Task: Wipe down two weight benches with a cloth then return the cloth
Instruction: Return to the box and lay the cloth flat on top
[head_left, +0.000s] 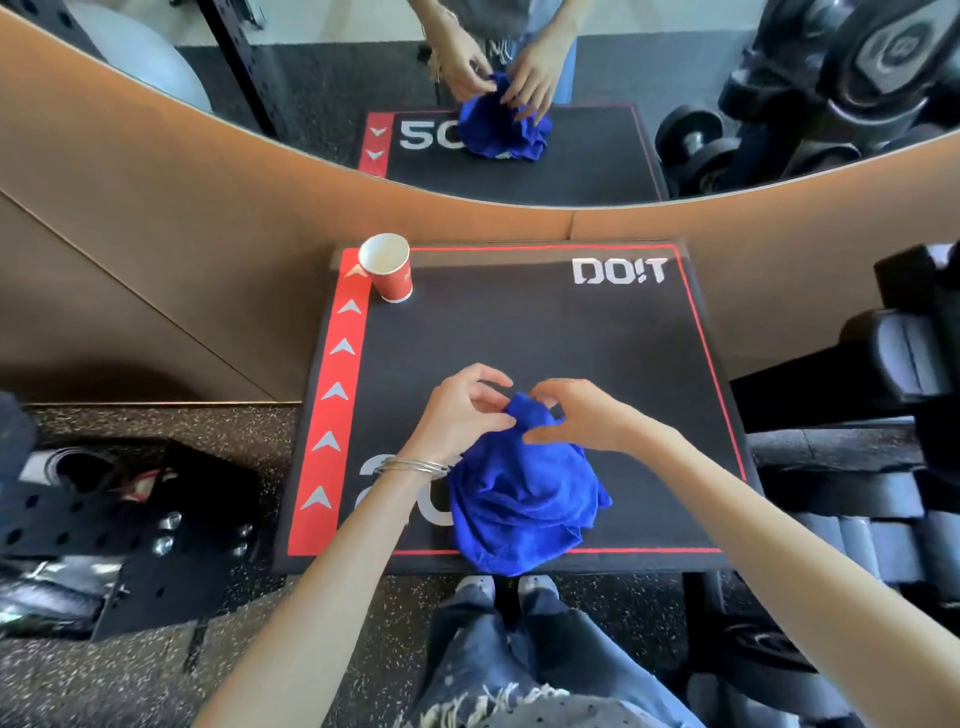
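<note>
Just below your fingers (483, 402) the cloth (524, 499) heaps toward you on the counter (545, 338); left hand (454, 418) and right hand (584, 415) both pinch its peak, equally near.

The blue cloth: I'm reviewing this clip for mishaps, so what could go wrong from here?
1. Swinging the blue cloth, pinched by the left hand and right hand, might tip the paper cup at the far left corner of the platform.
2. The cloth overhangs the near edge; let go, it may slide off.
</note>
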